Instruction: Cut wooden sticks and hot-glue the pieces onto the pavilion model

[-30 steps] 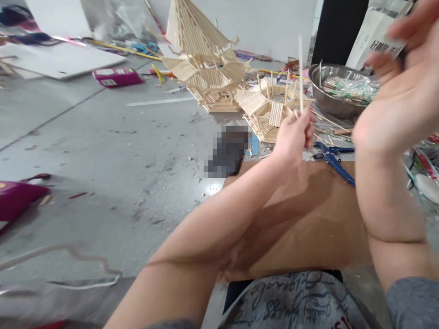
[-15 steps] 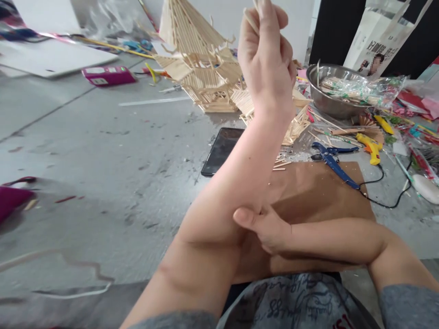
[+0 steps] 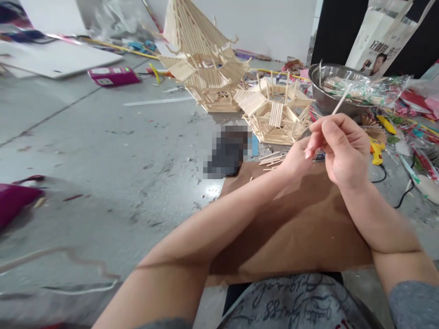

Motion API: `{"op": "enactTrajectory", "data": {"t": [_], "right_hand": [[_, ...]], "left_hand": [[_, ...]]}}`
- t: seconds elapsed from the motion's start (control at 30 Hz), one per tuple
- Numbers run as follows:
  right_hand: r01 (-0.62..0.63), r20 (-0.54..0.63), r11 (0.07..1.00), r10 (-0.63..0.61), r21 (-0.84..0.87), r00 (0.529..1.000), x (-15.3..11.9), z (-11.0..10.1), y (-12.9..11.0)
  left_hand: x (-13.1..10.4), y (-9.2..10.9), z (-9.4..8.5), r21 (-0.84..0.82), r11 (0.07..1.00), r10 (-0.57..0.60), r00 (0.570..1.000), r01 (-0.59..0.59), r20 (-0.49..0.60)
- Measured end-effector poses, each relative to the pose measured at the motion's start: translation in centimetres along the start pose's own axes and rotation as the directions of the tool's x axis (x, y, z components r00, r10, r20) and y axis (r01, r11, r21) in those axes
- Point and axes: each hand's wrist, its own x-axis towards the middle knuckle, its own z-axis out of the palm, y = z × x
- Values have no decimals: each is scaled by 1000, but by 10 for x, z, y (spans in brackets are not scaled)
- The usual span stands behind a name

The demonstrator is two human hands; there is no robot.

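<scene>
My right hand [image 3: 348,148] is closed, thumb against the bent fingers, around a thin wooden stick [image 3: 340,100] that points up and away. Right beside it, my left hand [image 3: 298,157] meets the right fingertips; its own fingers are mostly hidden, so I cannot tell what they hold. Beyond the hands is a hexagonal stick structure [image 3: 276,114] with upright posts. To its left rises a tall pagoda model [image 3: 206,68] of the same sticks. Several short cut sticks [image 3: 272,160] lie near my left wrist, at the edge of a brown sheet [image 3: 291,228].
A metal bowl [image 3: 329,98] with bagged sticks stands at the back right, before a white paper bag [image 3: 373,41]. A yellow glue gun [image 3: 377,151] with a black cord lies right of my hands. A pixelated dark phone [image 3: 228,153] and magenta box [image 3: 115,76] are left.
My left hand has come down from its raised position, bringing the hexagonal structure into view. My right hand has left my left forearm and risen beside the left hand, now with the stick.
</scene>
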Motion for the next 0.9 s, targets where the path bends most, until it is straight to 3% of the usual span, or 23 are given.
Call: {"op": "enactTrajectory", "data": {"t": [0.07, 0.17, 0.23, 0.27, 0.3, 0.33, 0.37, 0.43, 0.5, 0.57, 0.67, 0.77, 0.9], "right_hand": [[27, -107, 998, -32, -49, 994, 1, -4, 16], [-2, -131, 990, -17, -144, 991, -16, -3, 36], [23, -14, 967, -28, -255, 1000, -43, 3, 45], [80, 164, 934, -23, -348, 986, -60, 6, 49], [197, 383, 888, -25, -416, 923, -78, 10, 52], [329, 563, 840, -34, -432, 826, -95, 12, 54], [409, 659, 791, -9, -456, 752, -111, 14, 56], [488, 755, 713, 90, -505, 650, -131, 13, 59], [519, 825, 693, 198, -500, 530, -136, 4, 60], [518, 840, 685, 276, -513, 467, -129, -13, 63], [483, 748, 591, 366, -647, 554, -113, -50, 66], [513, 703, 489, 390, -705, 595, -104, -93, 70], [545, 641, 347, 298, -763, 708, -104, -135, 69]], "left_hand": [[-3, -11, -1, -11, 999, -43, 996, 44, 73], [-2, -23, -7, -41, 997, -64, 996, 67, 59], [1, -30, -13, -64, 997, -32, 999, 30, -22], [2, -34, -16, -56, 998, -14, 998, 11, -64], [4, -39, -18, -34, 999, 11, 993, -16, -117], [4, -43, -21, -11, 999, 38, 986, -40, -165], [5, -47, -23, 20, 998, 57, 979, -54, -198], [5, -55, -27, 89, 991, 115, 969, -97, -220], [3, -60, -30, 159, 975, 186, 958, -153, -219], [1, -64, -32, 230, 955, 238, 948, -189, -209], [-1, -67, -31, 300, 934, 254, 952, -196, -171], [-2, -69, -30, 333, 923, 247, 961, -195, -123], [0, -69, -29, 368, 909, 253, 960, -195, -116]]}}
